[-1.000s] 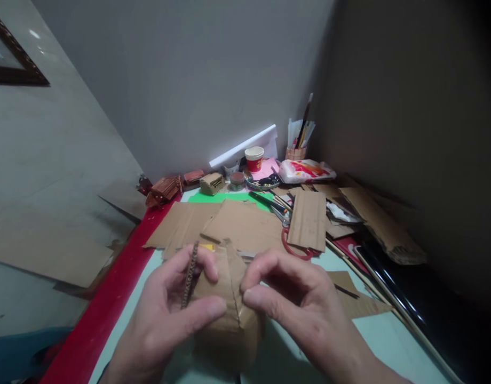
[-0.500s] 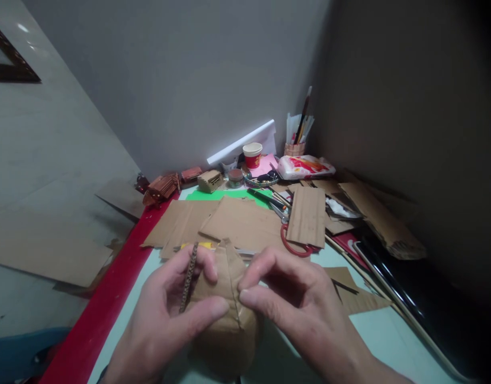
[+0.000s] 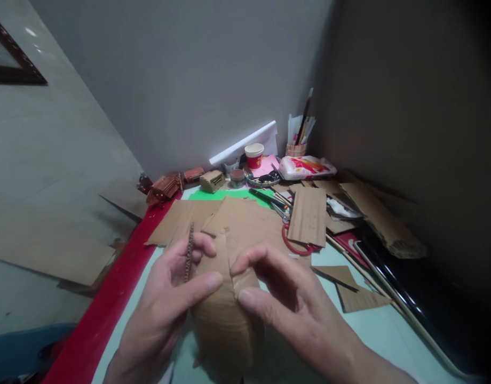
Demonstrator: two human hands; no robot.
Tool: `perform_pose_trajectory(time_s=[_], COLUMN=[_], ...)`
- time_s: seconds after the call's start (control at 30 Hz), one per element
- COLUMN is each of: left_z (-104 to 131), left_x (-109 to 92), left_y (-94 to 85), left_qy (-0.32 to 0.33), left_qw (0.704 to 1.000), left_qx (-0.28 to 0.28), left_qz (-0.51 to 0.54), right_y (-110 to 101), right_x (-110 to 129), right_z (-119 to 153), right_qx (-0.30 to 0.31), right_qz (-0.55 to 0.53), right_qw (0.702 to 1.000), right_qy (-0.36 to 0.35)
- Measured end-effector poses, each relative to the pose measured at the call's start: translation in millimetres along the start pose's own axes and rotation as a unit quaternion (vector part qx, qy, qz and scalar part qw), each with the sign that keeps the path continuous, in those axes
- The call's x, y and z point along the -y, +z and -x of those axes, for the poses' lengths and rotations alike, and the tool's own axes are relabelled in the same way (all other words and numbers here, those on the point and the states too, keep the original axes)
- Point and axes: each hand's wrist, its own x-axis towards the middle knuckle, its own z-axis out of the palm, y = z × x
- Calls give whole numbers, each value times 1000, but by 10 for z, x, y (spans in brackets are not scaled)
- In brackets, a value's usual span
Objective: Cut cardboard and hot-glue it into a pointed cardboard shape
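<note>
A curved, folded brown cardboard piece (image 3: 221, 325) with a seam down its upper part stands between my hands. My left hand (image 3: 161, 304) grips its left side, thumb on the front face and fingers behind. A narrow strip of corrugated cardboard (image 3: 189, 253), ridged edge showing, sticks up by the left fingers. My right hand (image 3: 293, 298) pinches the cardboard along the right of the seam, between thumb and index finger. The lower end of the piece reaches the bottom of the picture.
Flat cardboard sheets (image 3: 253, 216) lie behind the hands. Red-handled scissors (image 3: 297, 248) sit partly under a cardboard rectangle (image 3: 308, 216). Cardboard triangles (image 3: 361, 298) and a shiny black object (image 3: 417, 309) are at right. A paper cup (image 3: 254, 156) and tissue pack (image 3: 307, 167) stand behind.
The cardboard piece has turned a little, showing more of its curved lower front. My right thumb and finger have shifted slightly left along the seam, the fingertips further apart.
</note>
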Motion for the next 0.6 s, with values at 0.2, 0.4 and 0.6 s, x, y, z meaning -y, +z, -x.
perform_pose_trajectory(time_s=[0.2, 0.4, 0.6], left_z=[-32, -51, -37], left_x=[40, 64, 91], left_y=[-110, -119, -150], left_qy=[17, 26, 15], left_qw=[994, 989, 988], left_qx=[55, 73, 80], left_qz=[-89, -125, -132], right_y=[-1, -16, -9], right_x=[42, 55, 42], right_z=[-15, 2, -1], right_qx=[8, 33, 41], right_qz=[-25, -50, -42], right_qw=[999, 997, 997], right_qy=[26, 52, 58])
